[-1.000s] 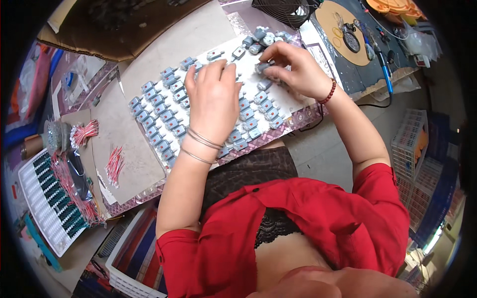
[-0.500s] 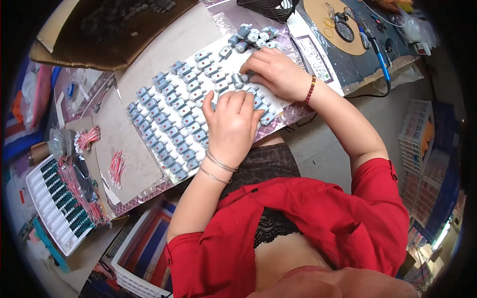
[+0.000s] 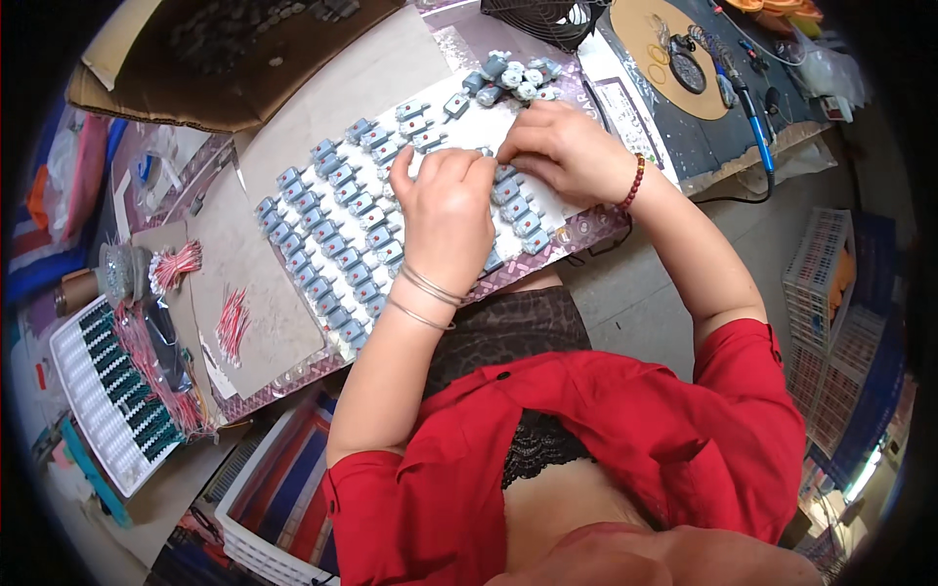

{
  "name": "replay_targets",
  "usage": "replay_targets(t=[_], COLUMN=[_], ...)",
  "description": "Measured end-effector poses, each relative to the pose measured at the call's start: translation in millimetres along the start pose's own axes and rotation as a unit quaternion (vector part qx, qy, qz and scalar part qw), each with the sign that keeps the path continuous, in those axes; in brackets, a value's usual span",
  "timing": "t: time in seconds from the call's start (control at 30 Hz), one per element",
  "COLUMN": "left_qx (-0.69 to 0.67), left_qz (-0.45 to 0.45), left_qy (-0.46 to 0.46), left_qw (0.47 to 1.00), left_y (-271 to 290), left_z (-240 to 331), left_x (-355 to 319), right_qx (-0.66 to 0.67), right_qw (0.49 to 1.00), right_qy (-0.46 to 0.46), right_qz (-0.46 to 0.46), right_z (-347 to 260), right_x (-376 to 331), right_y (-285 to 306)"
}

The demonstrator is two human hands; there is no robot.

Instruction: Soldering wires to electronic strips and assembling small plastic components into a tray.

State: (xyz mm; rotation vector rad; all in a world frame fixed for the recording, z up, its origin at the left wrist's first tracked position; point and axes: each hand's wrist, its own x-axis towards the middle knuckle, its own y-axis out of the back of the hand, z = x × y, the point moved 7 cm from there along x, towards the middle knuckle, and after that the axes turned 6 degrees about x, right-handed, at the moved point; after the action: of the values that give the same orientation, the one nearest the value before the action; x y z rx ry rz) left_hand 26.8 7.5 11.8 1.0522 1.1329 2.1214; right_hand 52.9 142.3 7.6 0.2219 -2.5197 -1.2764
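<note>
Grip of both hands closed in a pinch over the same spot: left hand, two thin bangles at the wrist, fingers curled down onto the sheet of small grey motors; right hand, red bead bracelet at the wrist, fingertips meeting the left ones on one motor near the middle of the sheet, mostly hidden under the fingers. Nearest, red sleeves and a dark patterned lap below the tabletop edge. At lower left, a white tray of dark green parts and a white crate. Beside the tray, bundles of red wires on a brown card, another bunch just above. Motors laid in slanted rows on white paper, well ordered at left, a loose heap at the far end. Farther off, a cardboard box lid at top left, a black fan grille at top centre, a blue-handled soldering iron on a dark mat at top right.
</note>
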Motion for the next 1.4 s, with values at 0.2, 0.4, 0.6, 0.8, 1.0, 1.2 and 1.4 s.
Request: replay_targets(t=[0.2,0.4,0.6,0.8,1.0,1.2,1.4], left_qx=[-0.015,0.040,-0.011,0.001,-0.003,0.035,0.045], left_qz=[-0.012,-0.079,-0.071,-0.108,-0.070,-0.130,-0.093], left_qy=[-0.009,-0.036,-0.016,-0.029,-0.011,-0.002,-0.011], left_qw=[1.000,0.995,0.997,0.994,0.997,0.991,0.995], left_y=[7.2,-11.0,-6.6,-8.1,-1.1,-11.9,-12.4], left_z=[8.3,25.9,32.4,29.7,20.7,16.2,18.1], left_x=[2.9,-14.3,-21.3,-24.4,-17.4,-2.9,-4.4], right_qx=[-0.061,-0.237,0.081,-0.007,-0.045,0.000,0.001], right_qw=[0.991,0.968,0.989,0.997,0.989,0.982,0.986], right_qy=[0.028,0.072,-0.053,-0.015,-0.107,-0.134,-0.102], right_qz=[0.115,0.048,0.110,0.073,0.097,0.131,0.135], right_z=[3.0,3.2,5.3,3.5,1.8,30.7,26.8], right_x=[11.5,61.9,31.2,8.5,-38.8,-11.0,23.7], right_y=[23.2,-9.5,11.3,3.5,25.0,4.2,2.3])
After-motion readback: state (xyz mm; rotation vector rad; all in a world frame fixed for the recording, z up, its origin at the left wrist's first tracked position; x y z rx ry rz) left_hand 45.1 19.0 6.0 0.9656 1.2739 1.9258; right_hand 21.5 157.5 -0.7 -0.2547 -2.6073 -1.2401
